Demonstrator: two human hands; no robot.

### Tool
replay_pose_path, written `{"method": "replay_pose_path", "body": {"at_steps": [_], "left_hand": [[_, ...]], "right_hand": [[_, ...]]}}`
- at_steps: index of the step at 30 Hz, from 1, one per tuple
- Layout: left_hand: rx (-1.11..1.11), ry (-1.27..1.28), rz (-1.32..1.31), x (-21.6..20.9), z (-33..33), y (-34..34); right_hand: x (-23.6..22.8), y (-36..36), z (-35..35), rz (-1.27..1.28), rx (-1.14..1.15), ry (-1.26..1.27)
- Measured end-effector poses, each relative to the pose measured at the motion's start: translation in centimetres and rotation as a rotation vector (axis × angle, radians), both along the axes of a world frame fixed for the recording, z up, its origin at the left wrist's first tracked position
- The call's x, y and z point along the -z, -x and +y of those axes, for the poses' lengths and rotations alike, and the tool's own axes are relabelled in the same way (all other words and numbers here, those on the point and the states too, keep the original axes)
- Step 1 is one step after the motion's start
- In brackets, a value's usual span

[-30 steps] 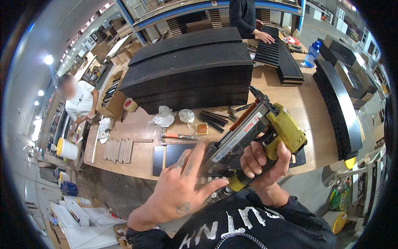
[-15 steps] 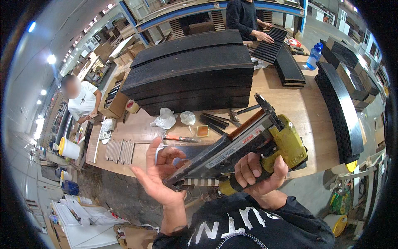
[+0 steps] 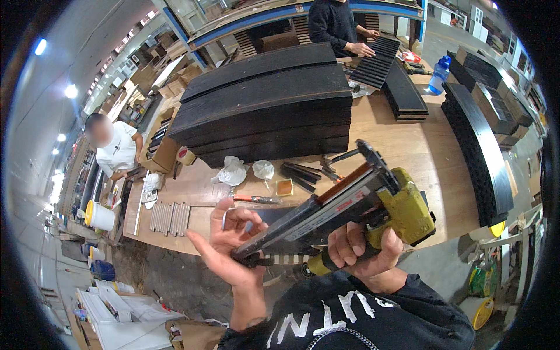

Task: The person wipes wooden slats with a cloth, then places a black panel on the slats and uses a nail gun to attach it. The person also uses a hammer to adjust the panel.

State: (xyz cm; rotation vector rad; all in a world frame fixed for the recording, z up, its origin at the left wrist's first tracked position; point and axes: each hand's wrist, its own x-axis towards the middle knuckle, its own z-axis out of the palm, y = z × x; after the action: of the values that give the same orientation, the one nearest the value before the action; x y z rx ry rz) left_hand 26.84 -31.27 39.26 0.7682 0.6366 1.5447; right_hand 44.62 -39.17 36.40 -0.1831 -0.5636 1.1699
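Observation:
A yellow and black nail gun (image 3: pixel 409 211) lies across in front of me, its long magazine (image 3: pixel 318 213) slanting down to the left. My right hand (image 3: pixel 367 252) is wrapped round its dark grip. At the magazine's lower end, my left hand (image 3: pixel 228 251) has its palm turned up and its thumb stretched out. The left fingers are loosely bent and apart, partly behind the magazine; the palm is against or very near that end. Behind the gun, a dark flat panel (image 3: pixel 279 217) lies partly hidden at the table's near edge.
Black boards (image 3: pixel 262 111) stand in a big stack on the wooden table (image 3: pixel 440 169). Around it are crumpled white bags (image 3: pixel 231 171), dark strips (image 3: pixel 300 175), an orange-handled tool (image 3: pixel 254 199), pale strips (image 3: pixel 169 218) and a blue bottle (image 3: pixel 439 76). A co-worker (image 3: pixel 332 26) handles a slatted black panel (image 3: pixel 376 61).
The nail gun's front end has dipped slightly, and the left fingers have shifted a little. My right hand keeps its grip. The view has turned slightly.

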Motion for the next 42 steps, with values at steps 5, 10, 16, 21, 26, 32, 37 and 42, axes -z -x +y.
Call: {"method": "replay_pose_path", "body": {"at_steps": [5,10,16,21,26,32,37,42], "left_hand": [[0.013,-0.109,0.247,0.7,0.3,0.3],[-0.410,-0.816,1.130,-2.1,-1.4,0.1],[-0.307,-1.165,1.483,-4.5,0.0,-4.4],[-0.291,-1.229,1.524,-4.8,-0.1,-4.4],[-0.316,-1.309,1.518,-4.8,0.3,-5.2],[-0.303,-1.339,1.515,-5.2,0.3,-5.5],[-0.279,-1.336,1.539,-5.8,0.0,-5.6],[-0.056,-1.163,1.368,-6.5,-0.5,-5.3]], "right_hand": [[0.2,-1.2,0.3,0.014,-0.093,-0.100],[0.2,-1.3,1.0,0.075,-0.081,-0.154],[-1.0,-1.2,1.3,0.071,-0.002,-0.098],[-0.8,-1.1,1.0,0.087,-0.024,-0.112],[-0.8,-1.8,0.9,0.097,-0.027,-0.124],[-0.8,-1.7,0.5,0.120,-0.018,-0.102],[-1.2,-2.1,0.2,0.073,-0.011,-0.106],[-1.3,-2.4,0.3,0.052,-0.015,-0.114]]}}
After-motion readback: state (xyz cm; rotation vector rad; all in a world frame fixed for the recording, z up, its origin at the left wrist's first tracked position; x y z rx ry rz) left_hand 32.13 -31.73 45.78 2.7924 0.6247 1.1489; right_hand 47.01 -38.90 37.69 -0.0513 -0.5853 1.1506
